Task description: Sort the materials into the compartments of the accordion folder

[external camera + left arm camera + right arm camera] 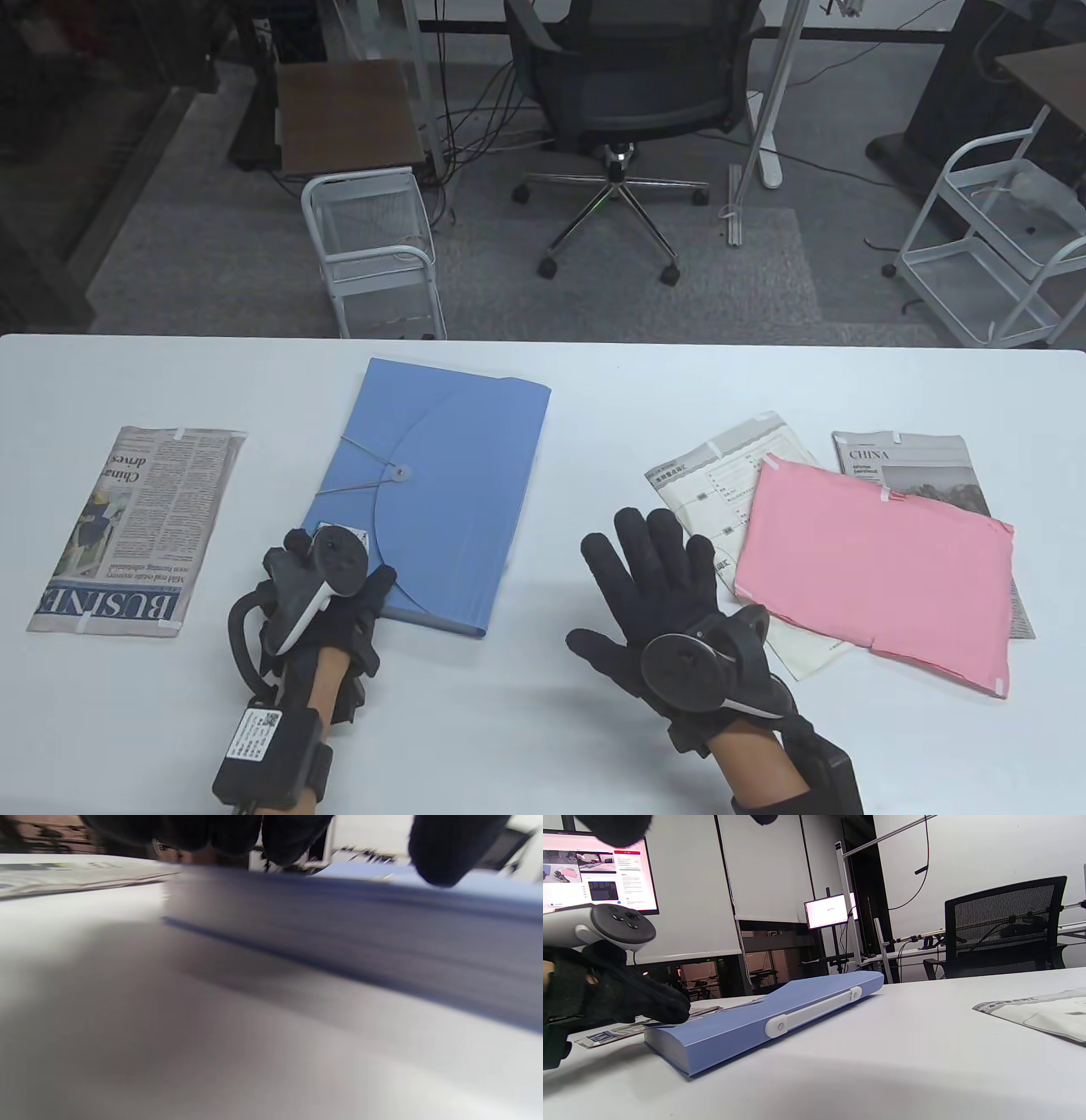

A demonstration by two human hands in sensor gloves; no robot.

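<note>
White desk (pixel 543 747) carries the closed blue accordion folder (pixel 441 501), long axis running frame-bottom to top; left hand (pixel 327 594) presses its lower-left corner, fingers relaxed, right hand (pixel 657 594) hovers splayed.

Office: swivel chair (pixel 624 85), desks, monitors (pixel 598 870), carpet, cable runs.

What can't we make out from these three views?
- Compartments of the closed blue plastic accordion folder: hidden under its flap, every view.
- Left hand fingertips: table view, the tracker covers them; left wrist view too blurred to show the grip.
- Pale printed sheet and grey folded newspaper: partly under the pink paper packet.
- Right hand: right wrist view shows only fingertips at the top edge.
</note>
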